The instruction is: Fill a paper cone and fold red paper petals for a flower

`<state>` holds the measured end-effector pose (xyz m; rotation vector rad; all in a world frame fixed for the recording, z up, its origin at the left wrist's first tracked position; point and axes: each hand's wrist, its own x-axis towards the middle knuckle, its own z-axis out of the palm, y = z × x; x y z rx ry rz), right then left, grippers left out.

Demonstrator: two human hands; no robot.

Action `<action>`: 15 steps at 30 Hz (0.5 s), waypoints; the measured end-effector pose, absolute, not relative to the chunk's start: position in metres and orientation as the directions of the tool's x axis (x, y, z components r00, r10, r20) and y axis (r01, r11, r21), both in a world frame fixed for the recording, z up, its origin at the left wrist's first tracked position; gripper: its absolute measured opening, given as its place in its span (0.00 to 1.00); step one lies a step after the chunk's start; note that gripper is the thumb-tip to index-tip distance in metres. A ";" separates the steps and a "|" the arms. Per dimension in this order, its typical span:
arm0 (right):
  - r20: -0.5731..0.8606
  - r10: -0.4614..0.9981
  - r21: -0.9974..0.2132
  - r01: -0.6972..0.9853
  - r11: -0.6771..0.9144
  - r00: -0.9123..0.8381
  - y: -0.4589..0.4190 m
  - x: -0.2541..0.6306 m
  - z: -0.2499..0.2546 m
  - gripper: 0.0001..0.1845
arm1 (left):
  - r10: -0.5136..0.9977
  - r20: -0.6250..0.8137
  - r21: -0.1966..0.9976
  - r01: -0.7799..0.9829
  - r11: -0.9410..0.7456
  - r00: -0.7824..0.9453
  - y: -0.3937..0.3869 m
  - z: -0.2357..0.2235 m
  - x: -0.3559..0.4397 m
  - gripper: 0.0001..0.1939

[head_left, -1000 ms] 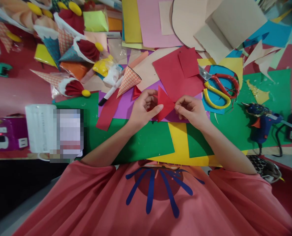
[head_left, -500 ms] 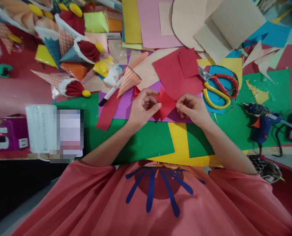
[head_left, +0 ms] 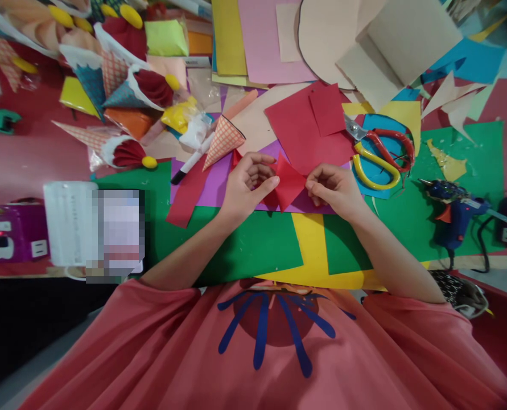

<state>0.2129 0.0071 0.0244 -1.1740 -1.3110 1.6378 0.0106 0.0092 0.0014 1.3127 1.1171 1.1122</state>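
Between my hands is a folded red paper piece, held just above a purple sheet. My left hand is closed on its left side, the thumb toward the fold and the fingers curled behind. My right hand pinches the right corner between thumb and forefinger. Another small red folded bit pokes out behind my left hand. A checked paper cone and a marker lie beyond my left hand. Past both hands rests a larger red sheet.
Scissors with red and yellow handles lie right of the red sheet. A blue glue gun sits at the far right. Finished paper cones crowd the upper left. A phone lies left, beside a white box.
The red paper has turned slightly and shifted a little to the right between my fingers. My left thumb has slid slightly left, and both hands keep their hold.
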 end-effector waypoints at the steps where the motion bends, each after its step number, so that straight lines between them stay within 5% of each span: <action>1: -0.211 0.921 -0.975 0.004 -0.222 -0.326 0.007 0.213 0.025 0.08 | 0.991 0.026 0.999 0.029 -0.030 0.128 0.009 0.001 0.011 0.15; 15: -0.203 0.904 -0.978 0.032 -0.207 -0.377 0.006 0.215 0.027 0.10 | 0.981 -0.104 0.985 -0.118 0.124 0.164 0.014 0.005 0.011 0.20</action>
